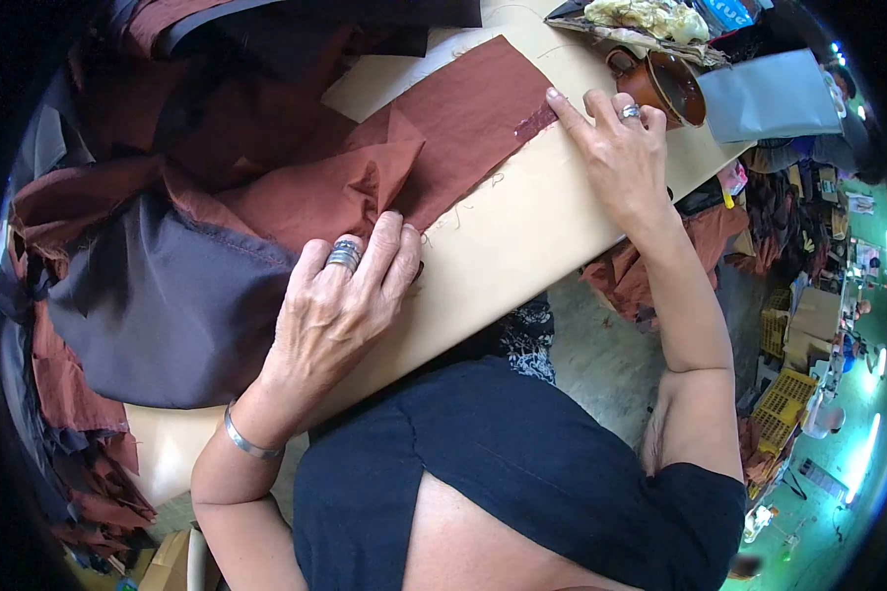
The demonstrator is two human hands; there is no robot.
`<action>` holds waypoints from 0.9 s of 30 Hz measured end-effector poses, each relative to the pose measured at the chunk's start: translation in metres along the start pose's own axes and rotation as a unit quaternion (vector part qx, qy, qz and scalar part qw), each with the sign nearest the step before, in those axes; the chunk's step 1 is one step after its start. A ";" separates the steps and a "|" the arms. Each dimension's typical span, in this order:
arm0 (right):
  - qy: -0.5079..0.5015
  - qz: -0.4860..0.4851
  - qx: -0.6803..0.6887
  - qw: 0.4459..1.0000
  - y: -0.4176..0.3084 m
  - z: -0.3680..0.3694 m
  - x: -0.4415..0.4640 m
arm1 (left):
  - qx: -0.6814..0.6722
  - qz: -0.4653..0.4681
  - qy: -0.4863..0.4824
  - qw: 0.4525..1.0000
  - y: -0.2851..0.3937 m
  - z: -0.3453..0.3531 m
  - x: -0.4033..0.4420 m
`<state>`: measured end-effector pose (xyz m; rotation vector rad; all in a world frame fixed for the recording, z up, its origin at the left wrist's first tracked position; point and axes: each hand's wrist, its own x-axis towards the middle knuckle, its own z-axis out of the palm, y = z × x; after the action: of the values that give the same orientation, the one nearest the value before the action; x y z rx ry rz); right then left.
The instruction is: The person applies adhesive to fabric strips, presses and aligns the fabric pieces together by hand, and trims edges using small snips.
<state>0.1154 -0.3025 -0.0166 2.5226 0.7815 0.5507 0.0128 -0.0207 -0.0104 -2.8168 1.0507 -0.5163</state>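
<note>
Cloth (pixel 463 108), likely light and limp (also fraying), suits holding at one o'clock, where right hand (pixel 626 158) presses unclenched; left hand (pixel 340 286) pinches it.

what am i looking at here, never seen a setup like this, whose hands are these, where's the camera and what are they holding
There is no machine here: these are one person's own bare hands. The single picture comes from a camera worn on that person's head, looking forward and down, so their black top shows at the bottom.

On the pale table lies reddish-brown cloth, with dark cloth heaped at the left. A brown mug stands near the far side, beside the right hand.

The left hand has its fingertips on a bunched fold of the reddish-brown cloth; whether it pinches or only presses is hidden. The right hand's index finger reaches that cloth's edge, near a small dark patch.
</note>
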 end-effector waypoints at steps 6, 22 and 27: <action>0.001 -0.051 0.123 0.991 -0.018 -0.017 -0.004 | 0.000 -0.002 -0.006 1.000 0.000 -0.003 0.000; -0.077 0.191 0.098 0.974 0.118 -0.001 -0.032 | -0.012 -0.003 -0.004 1.000 0.001 0.001 0.000; -0.177 0.194 0.116 0.958 0.120 0.010 -0.026 | -0.036 -0.005 -0.022 0.999 -0.001 -0.005 0.002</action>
<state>0.1519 -0.4099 0.0306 2.8967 0.2268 0.1153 0.0133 -0.0213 -0.0047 -2.8828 1.0675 -0.4226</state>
